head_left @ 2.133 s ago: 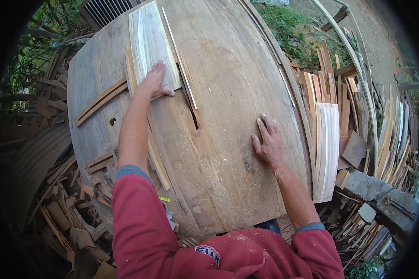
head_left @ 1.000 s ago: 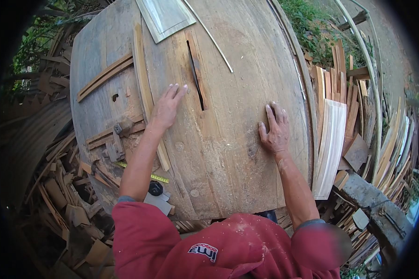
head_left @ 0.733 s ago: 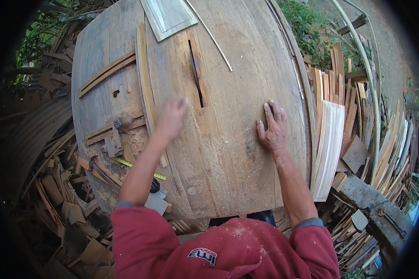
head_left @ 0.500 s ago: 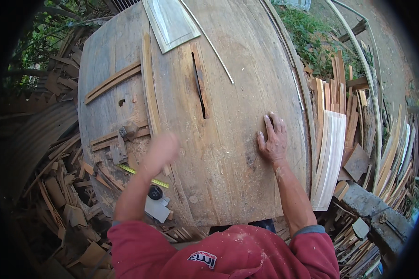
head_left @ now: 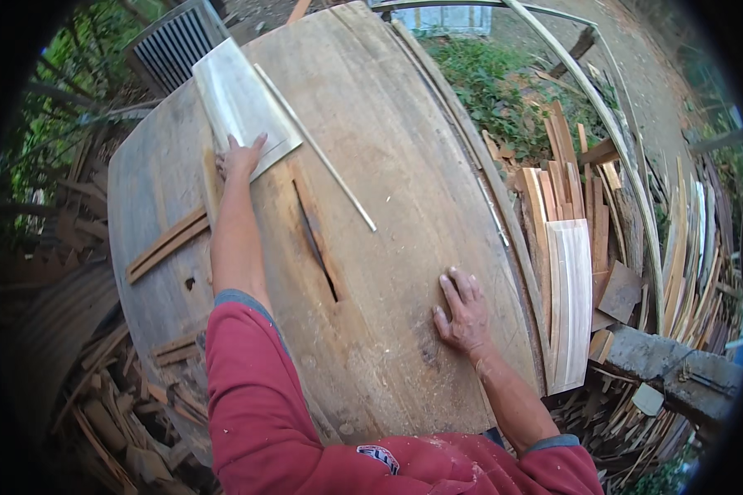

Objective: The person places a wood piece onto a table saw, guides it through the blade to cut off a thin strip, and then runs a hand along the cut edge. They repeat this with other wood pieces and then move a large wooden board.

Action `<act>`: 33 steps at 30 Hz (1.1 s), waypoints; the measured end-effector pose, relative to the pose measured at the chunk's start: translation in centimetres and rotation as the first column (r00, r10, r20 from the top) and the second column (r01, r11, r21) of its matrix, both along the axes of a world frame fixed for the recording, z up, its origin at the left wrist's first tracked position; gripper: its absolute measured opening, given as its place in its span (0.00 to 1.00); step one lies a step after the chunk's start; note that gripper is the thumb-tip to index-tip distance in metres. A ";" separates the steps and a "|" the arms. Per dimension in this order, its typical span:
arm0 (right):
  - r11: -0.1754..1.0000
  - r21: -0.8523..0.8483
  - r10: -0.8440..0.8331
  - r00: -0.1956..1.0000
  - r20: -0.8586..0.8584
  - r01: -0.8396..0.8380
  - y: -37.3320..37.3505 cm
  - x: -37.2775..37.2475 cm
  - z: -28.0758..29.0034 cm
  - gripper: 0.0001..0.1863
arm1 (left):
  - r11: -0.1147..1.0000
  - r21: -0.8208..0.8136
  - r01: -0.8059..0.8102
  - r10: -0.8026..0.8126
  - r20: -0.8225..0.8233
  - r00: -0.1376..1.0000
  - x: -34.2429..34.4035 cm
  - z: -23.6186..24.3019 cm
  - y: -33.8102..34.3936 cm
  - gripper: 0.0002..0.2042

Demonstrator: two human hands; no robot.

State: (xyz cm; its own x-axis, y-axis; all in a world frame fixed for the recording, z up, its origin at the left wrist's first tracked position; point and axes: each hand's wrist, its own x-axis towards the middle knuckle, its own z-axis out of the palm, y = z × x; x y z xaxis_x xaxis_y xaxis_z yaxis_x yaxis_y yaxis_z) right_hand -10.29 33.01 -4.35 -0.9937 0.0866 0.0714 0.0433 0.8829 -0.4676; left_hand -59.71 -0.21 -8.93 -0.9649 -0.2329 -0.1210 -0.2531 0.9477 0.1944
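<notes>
My left hand [head_left: 241, 157] is stretched far out over the near end of a pale, flat wooden board [head_left: 248, 99]. Its thumb and fingers are spread across the board's near left corner; no closed grip shows. The board lies slantwise at the far left of a worn wooden tabletop [head_left: 380, 305]. A thin pale stick [head_left: 315, 148] lies along the board's right side. On the right part of the tabletop my right hand [head_left: 464, 318] rests palm down, fingers slightly apart and holding nothing.
A long dark slot [head_left: 314, 239] runs through the tabletop's middle. Left of it is a grooved wooden strip [head_left: 167, 243]. Pale planks [head_left: 568, 305] lean against the right edge, and scrap wood [head_left: 111, 412] is heaped at the lower left. A slatted chair back [head_left: 177, 45] stands beyond.
My left hand has moved forward from the near left of the tabletop onto the pale board. The view has shifted forward. My right hand stays on the tabletop.
</notes>
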 end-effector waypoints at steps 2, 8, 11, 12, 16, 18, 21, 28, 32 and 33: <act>0.999 0.016 -0.039 0.998 0.053 0.038 0.5 0.2 0.1 0.34 | 0.998 -0.057 -0.031 0.037 0.105 0.994 0.4 -0.6 3.1 0.58; 0.998 0.009 -0.063 0.994 0.092 0.062 1.2 0.3 0.5 0.34 | 0.994 0.039 0.099 -0.105 0.210 0.972 -1.8 0.6 12.7 0.61; 0.999 -0.024 -0.041 0.995 0.090 0.044 1.7 0.6 0.3 0.35 | 0.996 -0.022 0.092 -0.087 0.157 0.984 -2.2 -1.3 18.4 0.61; 0.999 -0.040 0.003 0.998 0.060 0.000 1.0 -0.3 0.4 0.35 | 0.996 -0.027 0.082 -0.078 0.123 0.989 -4.4 -1.5 16.5 0.61; 0.996 -0.093 0.005 0.996 0.094 0.004 1.8 0.1 -0.1 0.35 | 0.982 0.076 0.173 -0.181 0.104 0.978 -2.1 -4.1 22.7 0.61; 0.990 -0.143 0.006 0.999 0.049 0.001 2.3 1.2 -0.6 0.36 | 0.968 0.092 0.234 -0.243 0.107 0.964 1.5 -4.0 27.2 0.61; 0.987 -0.161 -0.019 0.999 0.044 0.026 2.8 2.2 -1.0 0.37 | 0.953 0.025 0.303 -0.304 0.107 0.947 9.0 -1.9 34.2 0.61; 0.967 -0.255 -0.051 0.992 -0.113 0.021 2.4 2.5 -1.7 0.34 | 0.936 0.024 0.352 -0.353 0.093 0.931 21.0 0.4 38.2 0.60; 0.874 -0.470 -0.289 0.909 -0.300 0.122 3.2 3.7 -5.8 0.26 | 0.891 -0.012 0.454 -0.449 0.134 0.884 29.4 0.8 39.7 0.59; 0.829 -0.531 -0.402 0.848 -0.346 0.176 4.4 4.2 -6.1 0.22 | 0.861 0.011 0.508 -0.503 0.160 0.849 32.1 0.1 40.9 0.59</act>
